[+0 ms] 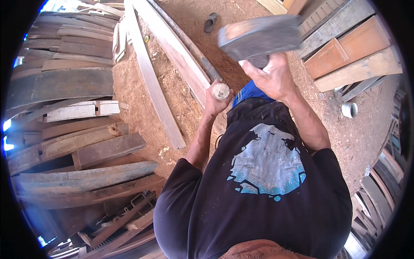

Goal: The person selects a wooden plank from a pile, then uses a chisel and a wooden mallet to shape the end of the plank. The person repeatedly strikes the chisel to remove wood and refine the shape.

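My right hand (276,77) is raised and wrapped round a mallet; its dark, blocky head (261,36) is smeared by motion. Lower and to the left, my left hand (213,99) is closed round a chisel held upright, whose round, pale, worn handle end (221,91) faces up. The chisel's blade is hidden below the fist. Beneath that hand runs a long, pale timber beam (177,49), with a dark metal bar (185,39) lengthwise along its right side. The mallet head is apart from the chisel, above and to its right.
A narrow loose plank (156,86) lies left of the beam on ground covered with shavings. Stacked boards (64,86) line the left side. Wooden panels (349,45) lie at the far right. A dark sandal (210,22) and a white pot (349,110) are on the ground.
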The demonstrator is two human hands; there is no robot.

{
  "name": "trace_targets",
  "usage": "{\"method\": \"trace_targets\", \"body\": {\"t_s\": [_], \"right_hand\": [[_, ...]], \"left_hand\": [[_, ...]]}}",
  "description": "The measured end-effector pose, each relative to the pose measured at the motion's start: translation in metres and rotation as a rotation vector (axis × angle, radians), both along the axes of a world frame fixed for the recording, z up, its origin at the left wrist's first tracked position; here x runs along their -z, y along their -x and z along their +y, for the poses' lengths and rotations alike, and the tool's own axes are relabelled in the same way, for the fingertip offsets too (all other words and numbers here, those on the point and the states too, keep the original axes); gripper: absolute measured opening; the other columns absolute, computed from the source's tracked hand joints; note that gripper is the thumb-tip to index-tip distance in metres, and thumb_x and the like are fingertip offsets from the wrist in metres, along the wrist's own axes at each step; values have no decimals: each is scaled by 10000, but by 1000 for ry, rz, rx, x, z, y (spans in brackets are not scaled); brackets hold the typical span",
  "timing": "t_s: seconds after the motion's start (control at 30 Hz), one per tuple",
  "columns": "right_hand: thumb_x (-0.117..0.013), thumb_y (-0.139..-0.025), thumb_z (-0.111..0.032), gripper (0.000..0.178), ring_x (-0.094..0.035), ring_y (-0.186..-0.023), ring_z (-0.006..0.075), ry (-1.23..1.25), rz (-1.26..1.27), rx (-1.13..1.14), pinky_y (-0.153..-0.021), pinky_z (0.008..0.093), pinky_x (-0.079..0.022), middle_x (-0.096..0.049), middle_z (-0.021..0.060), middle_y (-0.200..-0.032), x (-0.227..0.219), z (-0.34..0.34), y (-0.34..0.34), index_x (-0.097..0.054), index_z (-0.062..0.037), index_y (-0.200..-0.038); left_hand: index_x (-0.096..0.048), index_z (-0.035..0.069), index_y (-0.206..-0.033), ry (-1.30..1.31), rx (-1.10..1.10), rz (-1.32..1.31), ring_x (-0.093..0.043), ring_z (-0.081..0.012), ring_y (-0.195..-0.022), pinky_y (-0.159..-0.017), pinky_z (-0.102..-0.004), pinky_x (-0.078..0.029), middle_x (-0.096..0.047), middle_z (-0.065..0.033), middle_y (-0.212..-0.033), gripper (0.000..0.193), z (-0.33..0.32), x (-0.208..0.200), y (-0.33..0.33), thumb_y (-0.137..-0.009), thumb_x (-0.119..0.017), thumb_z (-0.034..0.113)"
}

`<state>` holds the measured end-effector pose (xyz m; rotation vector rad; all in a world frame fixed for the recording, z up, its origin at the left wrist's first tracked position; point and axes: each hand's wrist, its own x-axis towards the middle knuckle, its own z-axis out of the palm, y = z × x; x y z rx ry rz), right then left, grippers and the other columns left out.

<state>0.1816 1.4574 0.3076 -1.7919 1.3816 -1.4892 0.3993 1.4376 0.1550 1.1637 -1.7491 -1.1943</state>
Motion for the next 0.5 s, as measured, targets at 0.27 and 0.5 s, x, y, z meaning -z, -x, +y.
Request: {"method": "trace_targets", "body": {"t_s": [0.27, 0.5], "right_hand": [[-706, -791, -170, 270, -689, -776, 334, -536, 759, -205, -727, 411, -543, -697, 191, -841, 25, 7, -11, -681, 8, -993], [-743, -804, -200, 345, -688, -883, 251, -248, -32, -203, -812, 353, -527, -711, 164, -979, 49, 9, -7, -663, -2, -1075]], "left_hand": [[-635, 6, -1124, 202, 16, 66, -676, -155, -898, -814, -310, -540, -727, -80, -962, 348, 6, -16, 9, -802, -748, 72], [-638, 13, -1057, 106, -286, 121, -677, -158, -888, -802, -311, -542, -719, -95, -951, 330, -5, 6, 35, -763, -778, 67]]}}
